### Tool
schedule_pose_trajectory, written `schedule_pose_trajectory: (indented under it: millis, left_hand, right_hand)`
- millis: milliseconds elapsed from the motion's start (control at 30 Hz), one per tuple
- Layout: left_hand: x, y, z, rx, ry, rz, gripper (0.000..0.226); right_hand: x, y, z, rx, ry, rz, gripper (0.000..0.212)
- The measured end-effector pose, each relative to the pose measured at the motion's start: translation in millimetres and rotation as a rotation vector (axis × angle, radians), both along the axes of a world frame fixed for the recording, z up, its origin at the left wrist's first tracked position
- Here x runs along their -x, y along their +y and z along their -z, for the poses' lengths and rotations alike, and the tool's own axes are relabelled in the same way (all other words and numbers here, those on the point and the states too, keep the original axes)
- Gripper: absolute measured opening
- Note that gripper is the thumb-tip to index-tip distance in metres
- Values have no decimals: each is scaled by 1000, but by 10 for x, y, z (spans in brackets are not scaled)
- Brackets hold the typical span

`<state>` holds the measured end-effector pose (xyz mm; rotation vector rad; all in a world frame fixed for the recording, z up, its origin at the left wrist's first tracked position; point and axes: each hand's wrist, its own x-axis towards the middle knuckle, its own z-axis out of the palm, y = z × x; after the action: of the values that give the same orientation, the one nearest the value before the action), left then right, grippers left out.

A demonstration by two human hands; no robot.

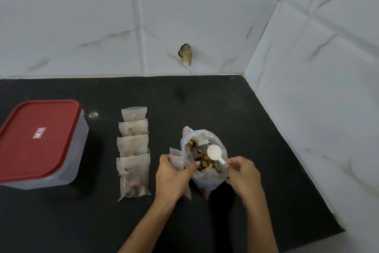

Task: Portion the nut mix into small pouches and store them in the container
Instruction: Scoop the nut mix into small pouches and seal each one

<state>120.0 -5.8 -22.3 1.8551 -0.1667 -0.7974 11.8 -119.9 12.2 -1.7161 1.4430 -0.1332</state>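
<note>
Hands first: the left hand (174, 179) is being curled around the near-left side of a big clear bag (205, 177) of nut mix (207, 161), with the thumb hooked over the bag's rim. An empty small pouch (176, 158) is being pinched upright by the same hand, right against the bag's left side. The right hand (243, 174) is being closed around the handle of a small white scoop (214, 153), fingertips pinching the handle end. The scoop's bowl is being held just over the nuts inside the bag's open mouth, and it's hard to tell if anything is in it. The bag is being kept standing on the black countertop (246, 109), roughly mid-surface and a bit toward the right edge.

Moving outward, four filled pouches (133, 156) are being kept in an overlapping row just left of the hands, running from the back of the surface toward the front. Nuts are showing through the cloudy plastic. Further left, near the left edge, a translucent container (80, 150) is being kept closed under a red lid (39, 138), with a small label on top. White marbled tiles (82, 27) are being seen behind the back edge and along the right edge, and something small and dark (186, 54) is stuck on the back wall.
</note>
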Motion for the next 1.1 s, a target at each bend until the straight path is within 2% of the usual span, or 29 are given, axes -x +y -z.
schedule_pose_trajectory:
  millis: [133, 300, 333, 467, 567, 633, 733, 833, 933, 1000, 1100]
  left_hand:
    - [72, -54, 3, 101, 228, -80, 39]
    - [78, -115, -282, 283, 194, -110, 32]
    - [62, -138, -299, 292, 196, -131, 31]
    - [167, -165, -225, 270, 172, -158, 28]
    - [208, -174, -250, 292, 70, -173, 40]
    - [206, -149, -237, 284, 32, -211, 32]
    - [214, -158, -110, 275, 52, -247, 30]
    - [244, -194, -120, 281, -1, -272, 32]
    - [232, -190, -82, 266, -7, -280, 29]
    - [213, -175, -71, 255, -44, -278, 28]
    - [225, -167, -23, 199, 38, -260, 39]
  right_hand:
    - [34, -61, 56, -105, -105, 19, 16]
    - [112, -282, -278, -31, -365, -33, 13]
    - [94, -341, -302, -26, -364, -47, 12]
    - [53, -300, -206, 170, -111, -152, 11]
    - [-29, -283, -252, 218, -141, -252, 10]
    - [-59, -239, -264, 222, -160, -283, 11]
    - [-85, -195, -245, 303, -106, -340, 9]
    - [-83, -178, -250, 213, -202, -391, 11]
    - [-60, -261, -252, 209, -148, -357, 11]
    - [-38, -294, -280, 238, -182, -351, 10]
    - [-44, -252, -293, 309, -122, -396, 12]
